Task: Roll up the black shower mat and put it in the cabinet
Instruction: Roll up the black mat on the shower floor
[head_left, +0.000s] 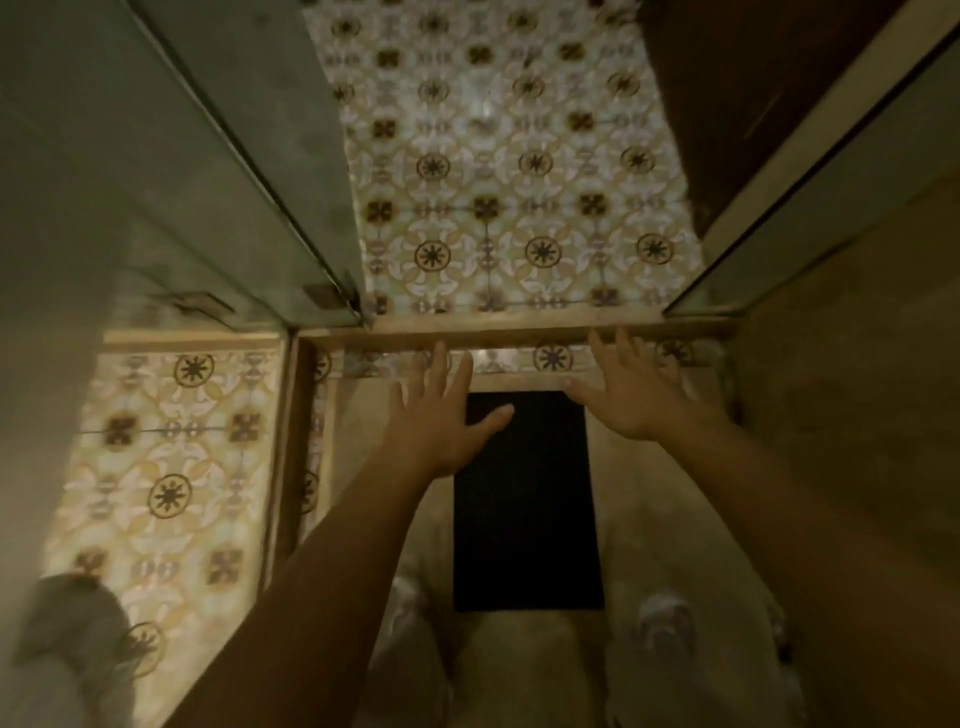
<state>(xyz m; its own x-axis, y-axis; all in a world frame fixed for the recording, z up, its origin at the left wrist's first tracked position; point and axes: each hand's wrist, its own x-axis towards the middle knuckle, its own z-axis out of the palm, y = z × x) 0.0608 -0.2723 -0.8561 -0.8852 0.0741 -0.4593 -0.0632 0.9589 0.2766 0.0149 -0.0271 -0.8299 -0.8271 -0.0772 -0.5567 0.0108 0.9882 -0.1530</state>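
- No brand, label or writing can be read anywhere.
- The black shower mat is a flat, matte rectangle, unrolled on the plain beige shower floor at lower centre of the frame.
- Left hand and right hand hover over its far edge, each grip spread wide, holding nothing.
- Glossy floral-patterned tiles fill the upper centre beyond a raised sill.

The black shower mat lies flat and unrolled on the shower floor, a plain dark rectangle, its far edge near the raised threshold.
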